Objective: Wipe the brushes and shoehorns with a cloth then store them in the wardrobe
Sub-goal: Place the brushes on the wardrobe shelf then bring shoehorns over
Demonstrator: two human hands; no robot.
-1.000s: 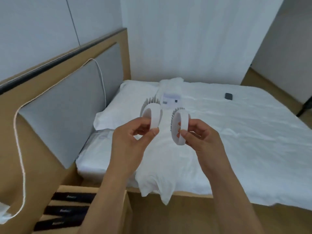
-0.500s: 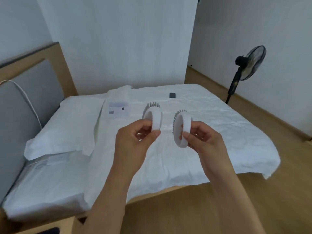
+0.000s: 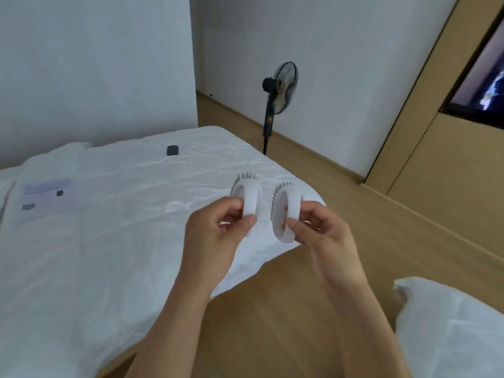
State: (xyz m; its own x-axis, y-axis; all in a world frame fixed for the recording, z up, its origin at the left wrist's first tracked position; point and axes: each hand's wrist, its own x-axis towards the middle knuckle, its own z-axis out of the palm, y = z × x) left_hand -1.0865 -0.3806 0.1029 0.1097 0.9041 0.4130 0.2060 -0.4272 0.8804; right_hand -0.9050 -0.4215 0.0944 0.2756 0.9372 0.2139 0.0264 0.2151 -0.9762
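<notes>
I hold two round white brushes with short grey bristles, one in each hand, side by side above the bed's corner. My left hand pinches the loop handle of the left brush between thumb and fingers. My right hand grips the rim of the right brush the same way. Both brushes stand on edge, bristles pointing away and to the left. No cloth or shoehorn is in view. A light wooden wardrobe front stands at the right.
The bed with its white sheet fills the left, with a small dark object and a pale packet on it. A black standing fan is by the far wall. A white pillow lies at lower right on the wooden floor.
My view has swung to the right, from the headboard toward the fan and wardrobe. Both hands keep the same hold on the brushes, held at the same spacing.
</notes>
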